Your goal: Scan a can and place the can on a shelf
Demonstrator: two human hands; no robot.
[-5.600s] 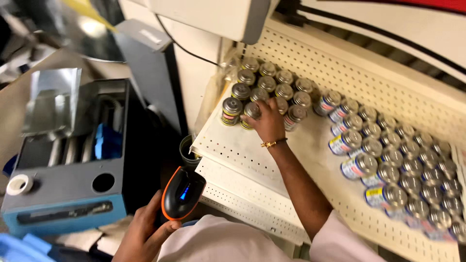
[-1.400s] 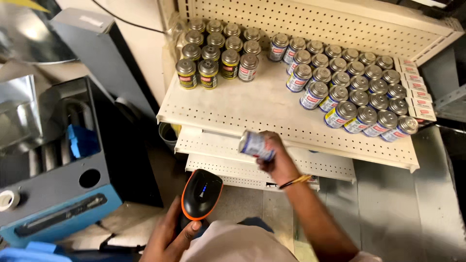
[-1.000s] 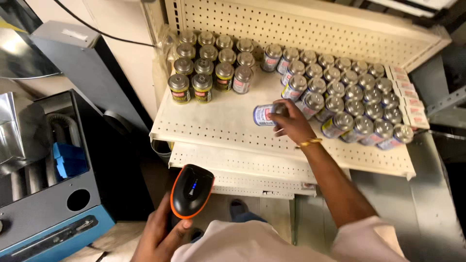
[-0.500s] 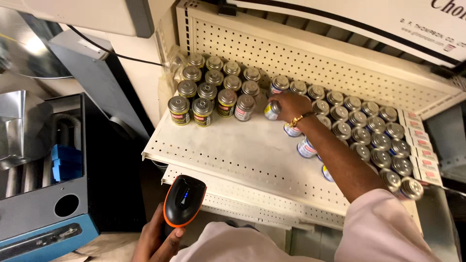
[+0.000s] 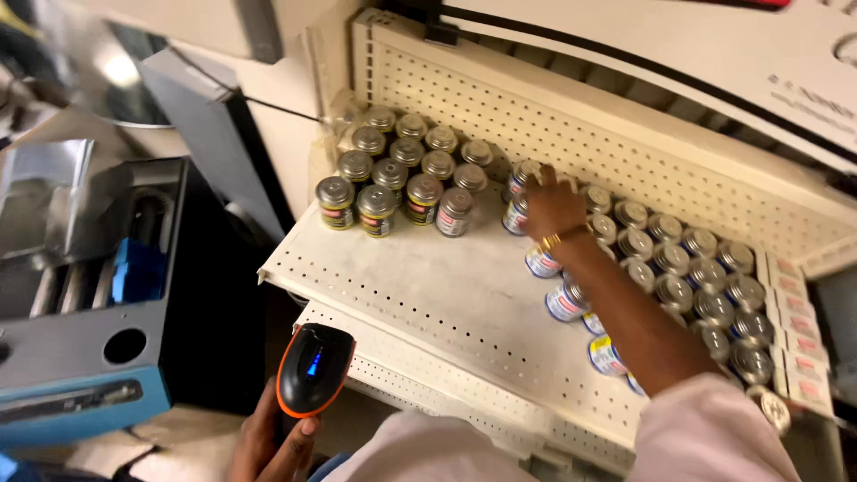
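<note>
Our left hand (image 5: 268, 442), nearest to us and below the shelf (image 5: 446, 295), is wrapped around the grip of a black-and-orange scanner (image 5: 312, 370), while our right hand (image 5: 552, 203) reaches over the shelf to its back rows with the fingers curled on a blue-labelled can (image 5: 516, 214); we cannot tell how firmly it is gripped. Left of that can stands a cluster of yellow-labelled cans (image 5: 393, 178), right of it run rows of blue-labelled cans (image 5: 696, 277), and left of the shelf sits a blue cart (image 5: 80, 357).

Blue-label can (image 5: 519, 198) upright, back of shelf row, w/ others.
</note>
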